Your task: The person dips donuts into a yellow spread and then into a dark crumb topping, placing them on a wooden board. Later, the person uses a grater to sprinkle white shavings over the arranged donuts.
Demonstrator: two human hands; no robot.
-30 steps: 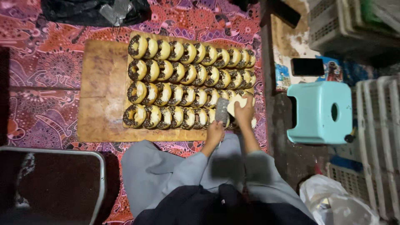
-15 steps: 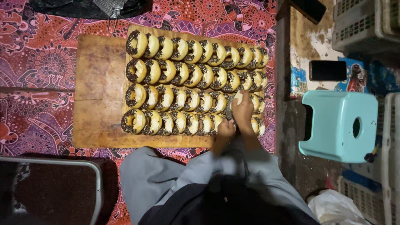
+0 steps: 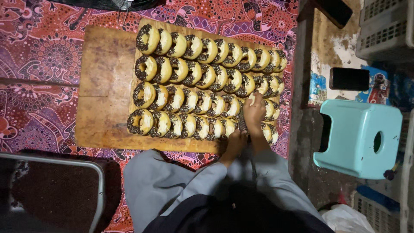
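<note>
While your right hand [image 3: 254,113] rests curled on the doughnuts [image 3: 202,88] at the near right of the wooden board [image 3: 103,86], your left hand [image 3: 236,142] seems closed beside it; four rows look topped already.

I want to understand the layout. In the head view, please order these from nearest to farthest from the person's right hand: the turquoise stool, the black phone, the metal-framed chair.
From the right hand:
1. Turquoise stool, on the floor to the right of the hand.
2. Black phone, farther right and higher in the picture.
3. Metal-framed chair, far on the left, at the lower edge.
</note>
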